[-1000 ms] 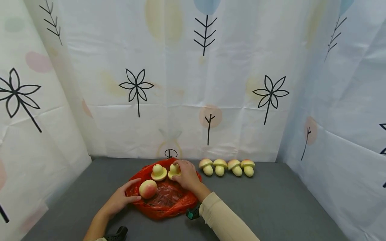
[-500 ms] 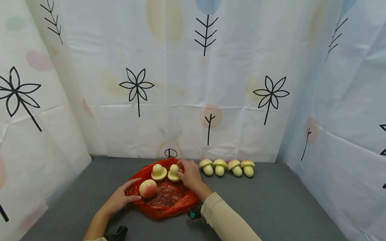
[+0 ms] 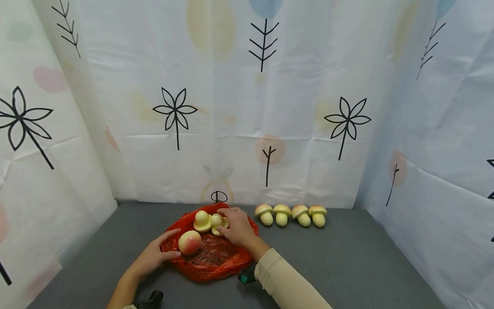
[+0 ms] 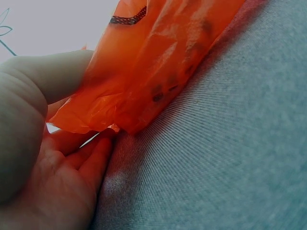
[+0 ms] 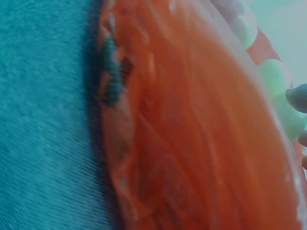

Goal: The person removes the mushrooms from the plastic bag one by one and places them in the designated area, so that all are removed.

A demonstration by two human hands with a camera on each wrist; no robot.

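Observation:
A red plastic bag (image 3: 210, 251) lies spread on the grey table, its mouth facing up. My left hand (image 3: 152, 256) holds the bag's left rim; in the left wrist view the bag's edge (image 4: 120, 91) lies between thumb and fingers. Inside the bag, my right hand (image 3: 237, 227) pinches a pale yellow toy mushroom (image 3: 217, 219), stem up and partly covered by the fingers. Touching or very near it on the left is another toy mushroom (image 3: 202, 219), cap down. A round cream-and-pink piece (image 3: 190, 242) sits at the bag's left, its underside hidden.
Several toy mushrooms (image 3: 281, 214) with pink-tinged caps stand in a row at the table's back, right of the bag. A white patterned cloth (image 3: 231, 107) hangs behind and along both sides of the grey table (image 3: 335, 266).
My right hand first drew back from the mushroom to the right, then came back and took hold of it. That mushroom has shifted left, toward the other one. My left hand stays put.

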